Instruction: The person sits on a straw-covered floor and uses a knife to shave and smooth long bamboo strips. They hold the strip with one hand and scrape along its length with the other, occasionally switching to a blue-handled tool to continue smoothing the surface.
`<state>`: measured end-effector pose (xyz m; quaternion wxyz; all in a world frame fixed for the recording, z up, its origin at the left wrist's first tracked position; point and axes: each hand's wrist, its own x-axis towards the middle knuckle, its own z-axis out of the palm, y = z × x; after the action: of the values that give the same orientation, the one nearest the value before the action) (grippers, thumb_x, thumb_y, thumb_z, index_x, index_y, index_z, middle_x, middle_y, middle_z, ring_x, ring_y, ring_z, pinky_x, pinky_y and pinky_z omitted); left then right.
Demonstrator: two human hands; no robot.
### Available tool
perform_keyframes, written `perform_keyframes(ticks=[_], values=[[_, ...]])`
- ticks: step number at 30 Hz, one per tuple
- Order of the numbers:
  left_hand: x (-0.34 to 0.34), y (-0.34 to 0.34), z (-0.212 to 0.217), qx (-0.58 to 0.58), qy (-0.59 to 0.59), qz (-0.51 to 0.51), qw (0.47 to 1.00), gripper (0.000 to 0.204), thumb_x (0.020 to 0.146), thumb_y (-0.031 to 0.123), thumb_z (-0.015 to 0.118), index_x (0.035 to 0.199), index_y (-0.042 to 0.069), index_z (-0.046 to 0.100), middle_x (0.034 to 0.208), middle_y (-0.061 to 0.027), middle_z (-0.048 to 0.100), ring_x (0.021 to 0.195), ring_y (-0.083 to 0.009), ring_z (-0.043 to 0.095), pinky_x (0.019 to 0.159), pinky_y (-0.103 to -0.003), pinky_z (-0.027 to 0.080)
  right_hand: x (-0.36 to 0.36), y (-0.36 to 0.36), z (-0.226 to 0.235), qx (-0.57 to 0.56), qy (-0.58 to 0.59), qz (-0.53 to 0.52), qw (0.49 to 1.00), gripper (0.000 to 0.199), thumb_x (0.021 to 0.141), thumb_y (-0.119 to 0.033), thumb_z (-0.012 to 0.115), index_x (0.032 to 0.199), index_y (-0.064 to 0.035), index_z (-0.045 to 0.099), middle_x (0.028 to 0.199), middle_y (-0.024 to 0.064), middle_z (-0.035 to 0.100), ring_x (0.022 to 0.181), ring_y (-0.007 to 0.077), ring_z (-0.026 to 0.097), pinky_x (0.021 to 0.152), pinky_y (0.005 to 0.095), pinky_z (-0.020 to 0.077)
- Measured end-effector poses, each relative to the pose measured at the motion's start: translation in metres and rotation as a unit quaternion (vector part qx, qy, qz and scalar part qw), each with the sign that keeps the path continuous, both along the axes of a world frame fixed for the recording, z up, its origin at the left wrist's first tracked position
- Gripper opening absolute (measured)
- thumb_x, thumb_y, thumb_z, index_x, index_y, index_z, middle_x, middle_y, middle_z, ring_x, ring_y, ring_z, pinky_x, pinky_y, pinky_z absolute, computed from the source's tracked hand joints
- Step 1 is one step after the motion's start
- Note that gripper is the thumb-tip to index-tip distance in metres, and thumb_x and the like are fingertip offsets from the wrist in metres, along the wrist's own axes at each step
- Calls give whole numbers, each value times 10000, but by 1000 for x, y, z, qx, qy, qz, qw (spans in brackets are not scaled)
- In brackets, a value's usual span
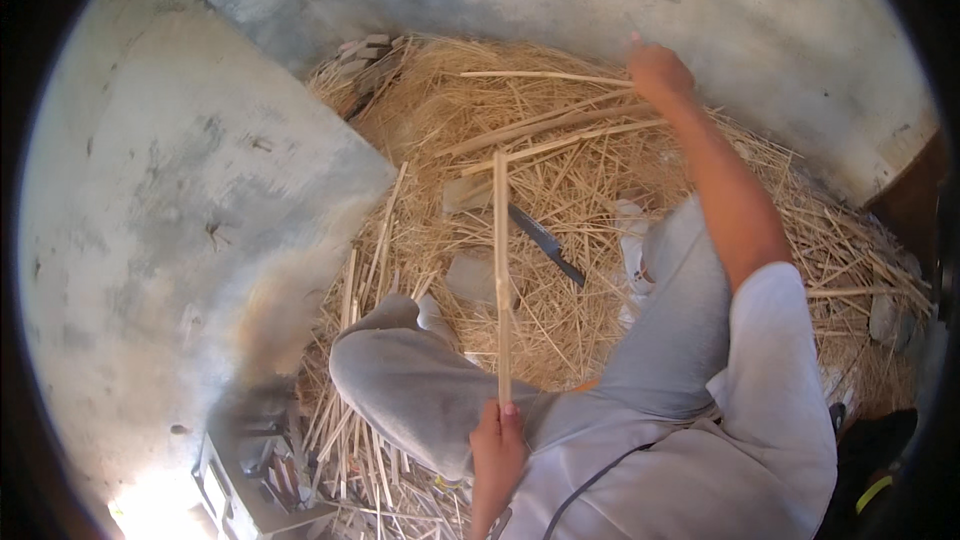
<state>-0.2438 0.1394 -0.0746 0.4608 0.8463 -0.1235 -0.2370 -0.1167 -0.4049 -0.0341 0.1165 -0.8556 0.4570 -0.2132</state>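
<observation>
Gripping an upright strip (pixel 501 270) by its near end, left hand (pixel 495 452) is waiting while right hand (pixel 658 72) is grasping a crosswise strip (pixel 545 75) on the far straw pile (pixel 560 330).

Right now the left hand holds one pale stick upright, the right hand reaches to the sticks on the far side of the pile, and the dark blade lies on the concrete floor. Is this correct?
Not quite. The head view shows the dark blade lying on the straw pile, not on the concrete floor. The rest holds: the left hand holds one pale stick upright, and the right hand reaches to the far sticks.
</observation>
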Motion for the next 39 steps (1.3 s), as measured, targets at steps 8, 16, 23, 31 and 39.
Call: perform_keyframes(ticks=[8,16,23,31,39], values=[[33,-16,-8,-168,132,54,975,248,1066,272,495,916,81,549,681,64,444,562,-25,358,493,-201,281,-33,191,13,60,42,411,908,550,1076,-472,323,919,-13,583,601,126,559,515,276,590,542,456,518],[27,-17,-6,-179,139,70,972,278,1069,252,488,894,48,560,679,47,483,576,-29,393,501,-207,318,-47,235,-7,-8,23,532,846,477,1044,-429,450,874,-8,597,517,107,560,419,301,574,435,439,475],[27,-13,-16,-145,95,57,983,292,1064,262,505,892,43,591,655,35,500,565,-34,425,494,-212,344,-27,208,-26,-163,8,527,834,506,1027,-455,475,825,-17,628,483,78,545,407,266,569,409,408,461],[31,-20,-21,-132,56,68,987,309,1063,276,507,887,36,591,659,19,525,560,-39,449,492,-223,369,8,181,-39,-221,29,517,827,532,993,-550,478,891,-50,626,487,67,561,418,272,584,416,404,466],[26,-21,-19,-112,25,73,991,330,1064,285,501,869,29,574,656,11,518,584,-56,447,521,-238,376,5,191,-43,-163,-2,510,845,492,986,-534,506,918,-58,612,525,88,582,492,298,618,487,430,492]])
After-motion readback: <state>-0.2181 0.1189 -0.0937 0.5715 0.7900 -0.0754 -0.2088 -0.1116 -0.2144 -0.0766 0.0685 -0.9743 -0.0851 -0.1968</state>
